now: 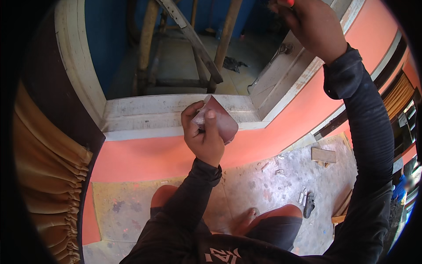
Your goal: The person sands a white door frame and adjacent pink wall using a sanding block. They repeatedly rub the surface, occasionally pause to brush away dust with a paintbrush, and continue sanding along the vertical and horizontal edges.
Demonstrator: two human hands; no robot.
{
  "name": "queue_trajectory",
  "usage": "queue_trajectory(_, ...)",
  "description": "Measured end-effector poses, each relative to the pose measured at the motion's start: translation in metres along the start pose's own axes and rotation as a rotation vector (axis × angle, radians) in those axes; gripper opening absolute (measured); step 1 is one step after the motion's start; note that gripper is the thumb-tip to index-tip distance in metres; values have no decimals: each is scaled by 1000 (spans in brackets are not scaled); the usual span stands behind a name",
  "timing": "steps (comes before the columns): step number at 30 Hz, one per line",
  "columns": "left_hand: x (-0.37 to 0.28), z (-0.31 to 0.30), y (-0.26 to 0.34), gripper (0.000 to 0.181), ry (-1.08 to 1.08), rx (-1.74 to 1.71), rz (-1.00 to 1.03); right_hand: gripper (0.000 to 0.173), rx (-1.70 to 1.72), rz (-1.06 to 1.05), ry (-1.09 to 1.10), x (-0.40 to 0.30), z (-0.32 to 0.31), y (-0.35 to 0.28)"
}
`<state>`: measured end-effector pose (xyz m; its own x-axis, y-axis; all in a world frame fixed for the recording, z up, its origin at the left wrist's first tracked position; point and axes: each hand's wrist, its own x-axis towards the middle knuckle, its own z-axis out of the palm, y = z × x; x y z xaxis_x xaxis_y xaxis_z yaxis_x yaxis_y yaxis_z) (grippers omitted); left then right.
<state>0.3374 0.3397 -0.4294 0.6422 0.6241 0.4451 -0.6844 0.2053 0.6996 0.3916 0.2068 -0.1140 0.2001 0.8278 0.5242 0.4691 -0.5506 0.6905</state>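
Observation:
My left hand (205, 133) holds a folded piece of reddish-brown sandpaper (226, 122), pinched under the thumb, with a torn, pale edge towards the palm. It is in front of the white wooden window sill (145, 114), whose paint is scuffed and marked with dark streaks. My right hand (311, 28) is raised at the top right, by the right side of the window frame (285, 71). Its fingers run to the picture's upper edge. A small bright red spot shows there, and I cannot tell whether it is something held.
An orange curtain (49, 171) hangs at left beside the dark frame. Beyond the opening stand wooden poles (227, 36) and a slanted board (194, 43). Wood offcuts (323, 155) and a dark sandal (309, 205) lie on the stained floor (263, 184). A person in blue (399, 188) is far right.

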Motion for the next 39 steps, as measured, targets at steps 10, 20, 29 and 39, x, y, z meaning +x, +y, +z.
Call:
queue_trajectory(10, 0, -1, 2, 32, -1, 16, -17, 14, 427, 155, -119, -10, -15, 1)
queue_trajectory(20, 4, -4, 7, 25, 29, -12, -73, 19, 359, 193, -295, -3, -6, 1)
queue_trajectory(29, 5, -6, 7, 25, 34, -40, -68, 22, 423, 273, -180, -16, 12, 7)
queue_trajectory(39, 7, -5, 8, 30, 47, 1, -13, 20, -32, 72, 13, -24, -8, -11)
